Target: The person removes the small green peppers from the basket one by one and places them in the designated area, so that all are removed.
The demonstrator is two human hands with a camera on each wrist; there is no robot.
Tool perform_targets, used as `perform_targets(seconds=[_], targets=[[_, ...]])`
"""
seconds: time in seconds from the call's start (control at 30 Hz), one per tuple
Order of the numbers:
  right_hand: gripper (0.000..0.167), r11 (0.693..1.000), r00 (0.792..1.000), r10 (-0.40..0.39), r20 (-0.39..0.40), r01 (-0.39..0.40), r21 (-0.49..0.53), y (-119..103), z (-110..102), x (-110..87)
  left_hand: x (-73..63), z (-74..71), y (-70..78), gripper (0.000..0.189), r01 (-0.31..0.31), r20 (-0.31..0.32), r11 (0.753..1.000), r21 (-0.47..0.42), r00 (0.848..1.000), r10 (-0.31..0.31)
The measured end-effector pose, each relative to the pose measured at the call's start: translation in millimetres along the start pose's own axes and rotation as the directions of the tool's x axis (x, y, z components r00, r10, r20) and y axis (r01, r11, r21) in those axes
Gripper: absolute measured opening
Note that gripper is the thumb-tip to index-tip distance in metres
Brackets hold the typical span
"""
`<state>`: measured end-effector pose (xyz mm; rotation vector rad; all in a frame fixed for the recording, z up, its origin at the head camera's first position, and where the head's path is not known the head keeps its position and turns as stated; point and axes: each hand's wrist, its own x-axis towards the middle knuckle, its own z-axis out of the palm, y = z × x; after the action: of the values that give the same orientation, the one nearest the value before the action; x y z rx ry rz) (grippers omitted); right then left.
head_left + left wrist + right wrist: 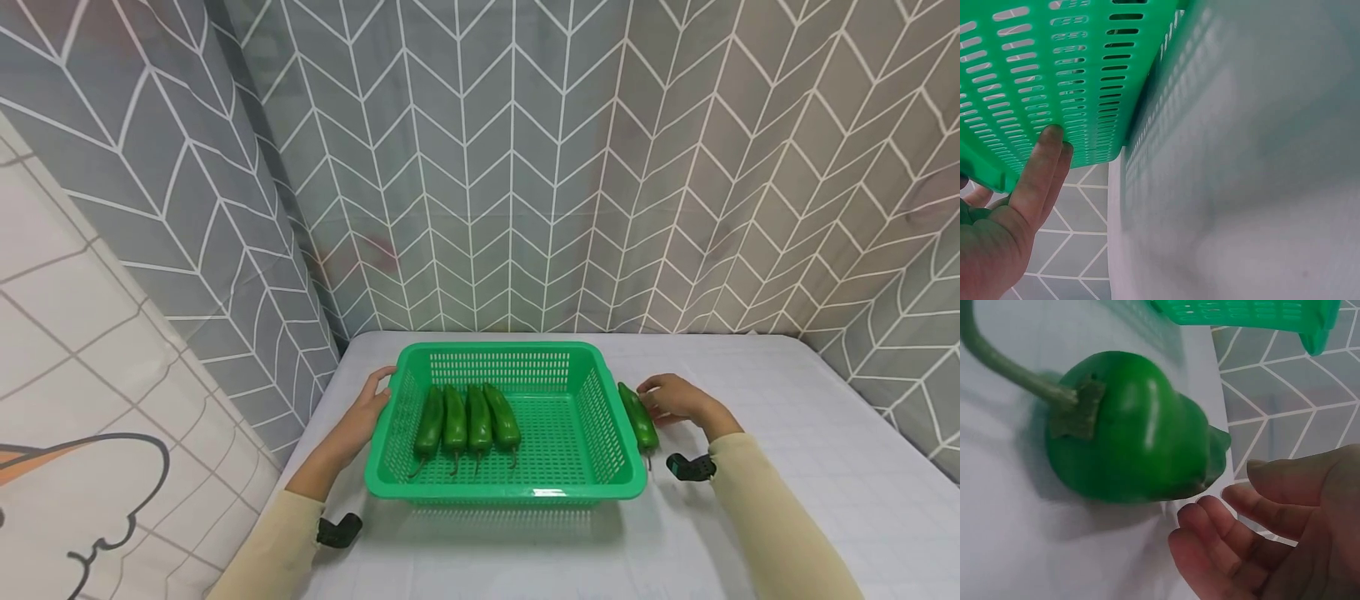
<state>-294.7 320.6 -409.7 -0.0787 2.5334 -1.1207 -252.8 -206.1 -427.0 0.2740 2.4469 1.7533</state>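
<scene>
A green plastic basket [618,467] stands on the table, with several long green peppers [479,421] lying side by side in its left half, stems towards me. At the basket's left side is my left hand [363,417]. Its straight fingers [1038,175] touch the slotted outer wall below the rim in the left wrist view. One more green pepper [639,417] lies on the table just right of the basket. My right hand [678,400] is beside this pepper, fingers loosely bent. The right wrist view shows the thumb and fingertips [1210,515] near the pepper's far end, not wrapped around it.
The table [765,417] has a pale cover and extends to the right of the basket. Behind it hangs a grey curtain [487,167] with white chevron lines. White tile-patterned covering [97,325] is on the left. Dark devices [690,467] are worn on both wrists.
</scene>
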Motion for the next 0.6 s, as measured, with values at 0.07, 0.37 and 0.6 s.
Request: perform_targets(seconds=[0.07,0.37,0.6], targets=[[0.040,1.000,1.000,-0.013,-0.012,0.013,-0.006,-1,-1,0.2,-0.7,0.2,-0.3,0.048,-0.001,0.004,1.000,0.002,1.000,0.001],[0.042,0.990,0.988,-0.139,-0.063,0.136,-0.048,-11,-4,-0.4,0.3,-0.5,-1.0,0.047,-0.005,0.004,1.000,-0.010,1.000,0.005],[0.042,0.976,0.976,-0.208,-0.072,0.202,-0.085,-16,-8,-0.7,1.6,0.8,-3.1,0.046,-0.004,0.006,1.000,-0.013,1.000,0.004]])
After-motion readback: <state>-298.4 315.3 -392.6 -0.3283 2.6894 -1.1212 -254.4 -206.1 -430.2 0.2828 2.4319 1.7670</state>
